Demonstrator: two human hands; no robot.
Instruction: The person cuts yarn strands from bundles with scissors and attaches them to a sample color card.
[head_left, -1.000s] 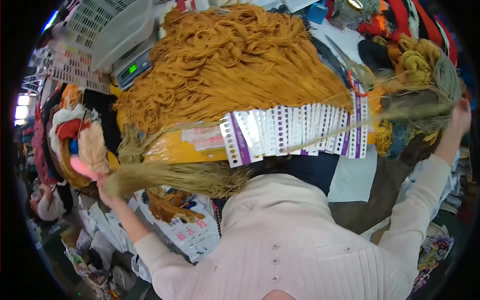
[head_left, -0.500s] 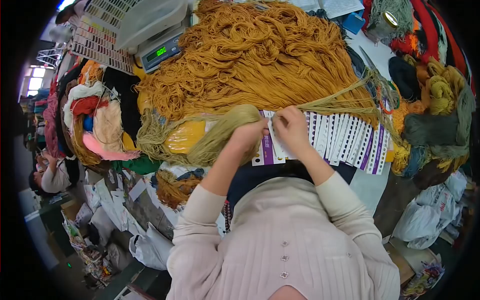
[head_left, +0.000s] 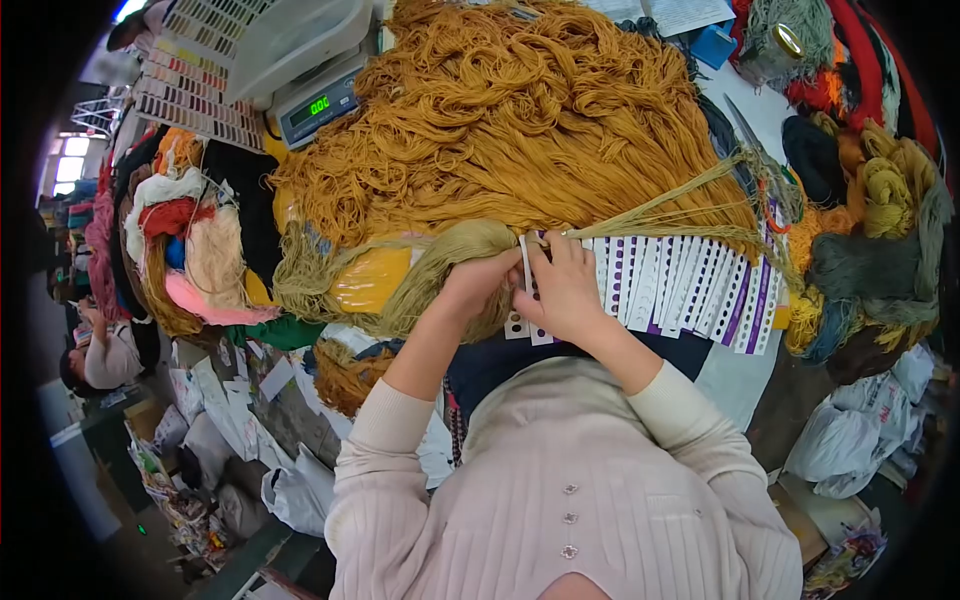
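Note:
My left hand (head_left: 480,284) is closed round a thick bundle of olive-green yarn (head_left: 430,277), near the left end of the card row. Beside it, my right hand (head_left: 567,284) lies over the leftmost cards, its fingers bent at their top edge; what its fingertips pinch is too small to make out. White-and-purple cards with punched holes (head_left: 655,283) overlap in a row to the right. Thin olive strands (head_left: 668,212) stretch from the right hand toward the upper right. Behind both hands spreads a large heap of mustard yarn (head_left: 530,110).
A digital scale (head_left: 318,107) with a clear tray (head_left: 300,50) stands at the back left, beside a colour sample board (head_left: 195,85). Scissors (head_left: 742,122) and a glass jar (head_left: 772,55) are at the back right. Coloured skeins (head_left: 215,250) lie at the left. Another person (head_left: 110,355) is at far left.
My right hand has moved slightly left and down, its fingers now spread more over the cards. My left hand has shifted a little left with the olive bundle.

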